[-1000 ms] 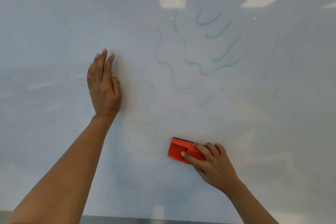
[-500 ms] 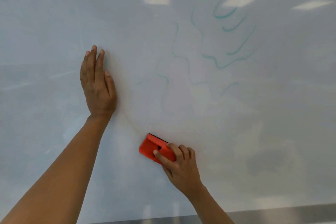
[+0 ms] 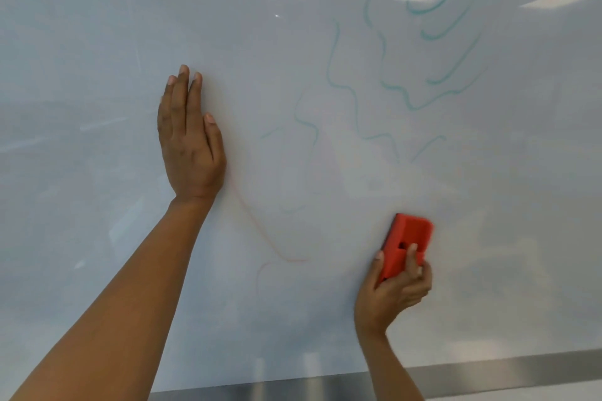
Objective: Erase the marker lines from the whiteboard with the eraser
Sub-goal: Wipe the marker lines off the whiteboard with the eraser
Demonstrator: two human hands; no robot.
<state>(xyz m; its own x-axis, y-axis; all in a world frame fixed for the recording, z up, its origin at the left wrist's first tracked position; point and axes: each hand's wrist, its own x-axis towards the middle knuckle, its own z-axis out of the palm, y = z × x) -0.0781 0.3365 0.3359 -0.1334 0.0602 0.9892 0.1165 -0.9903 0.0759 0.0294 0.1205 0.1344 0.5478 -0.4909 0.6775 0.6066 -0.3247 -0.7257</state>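
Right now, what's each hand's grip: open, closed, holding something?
Left hand: open, fingers straight, flat on the whiteboard.
Right hand: grips the red eraser.

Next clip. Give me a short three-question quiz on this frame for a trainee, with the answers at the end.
1. Where is the red eraser relative to the boldest teal marker lines?
A) above them
B) below them
C) directly on top of them

2. True or false: the left hand lies flat on the whiteboard with its fingers straight.

3. Fill in the gap: the eraser is gripped by the person's ___ hand.

Key
1. B
2. True
3. right: the right hand holds it, with fingers curled round its lower end.
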